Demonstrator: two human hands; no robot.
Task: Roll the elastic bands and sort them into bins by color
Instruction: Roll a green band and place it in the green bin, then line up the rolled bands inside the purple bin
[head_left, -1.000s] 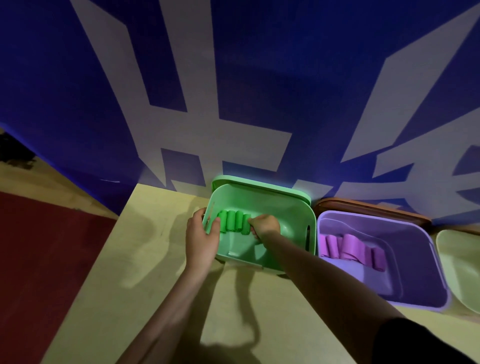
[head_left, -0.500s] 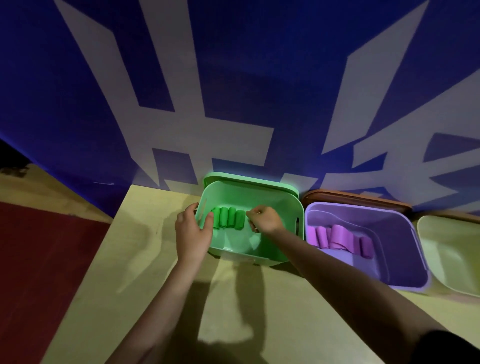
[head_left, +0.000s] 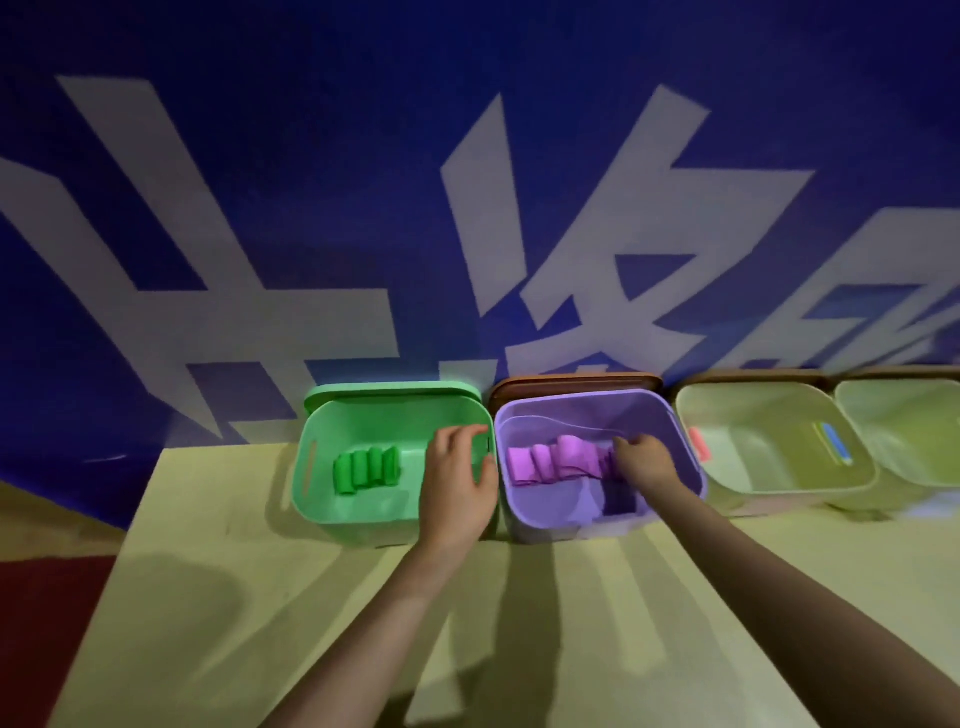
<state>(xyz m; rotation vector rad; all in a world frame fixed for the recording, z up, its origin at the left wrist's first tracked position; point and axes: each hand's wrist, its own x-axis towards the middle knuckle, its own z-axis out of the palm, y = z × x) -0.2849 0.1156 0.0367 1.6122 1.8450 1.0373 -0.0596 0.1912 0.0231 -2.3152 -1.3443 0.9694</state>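
Four bright green rolled elastic bands (head_left: 368, 469) lie side by side in a short row on the floor of a mint-green plastic bin (head_left: 311, 493), toward its left half; each is a stubby cylinder, and the nearest one shows its coiled end. Just right of it, touching wall to wall, a lilac plastic bin (head_left: 571, 525) holds purple elastic bands (head_left: 550, 460): two or three look rolled on the left, while a looser, wider strip rises and folds across the middle, not neatly wound.

The right hand (head_left: 644, 460) reaches down into the lilac bin, its fingers curled at the right end of the purple strip; whether they actually pinch it is hard to tell. The left hand (head_left: 457, 483) rests over the shared edge of the two bins, fingers bent and loosely spread on the green bin's right rim, holding no band.

Both bins sit at the back of a pale yellow table (head_left: 208, 597), against a dark blue wall banner with large white characters (head_left: 467, 234). A green lid (head_left: 389, 392) and a brown lid (head_left: 576, 382) stand behind their bins. Further right are two pale yellow-green bins (head_left: 779, 488); the nearer one has a pink handle slot (head_left: 698, 441) and a blue one (head_left: 836, 441).
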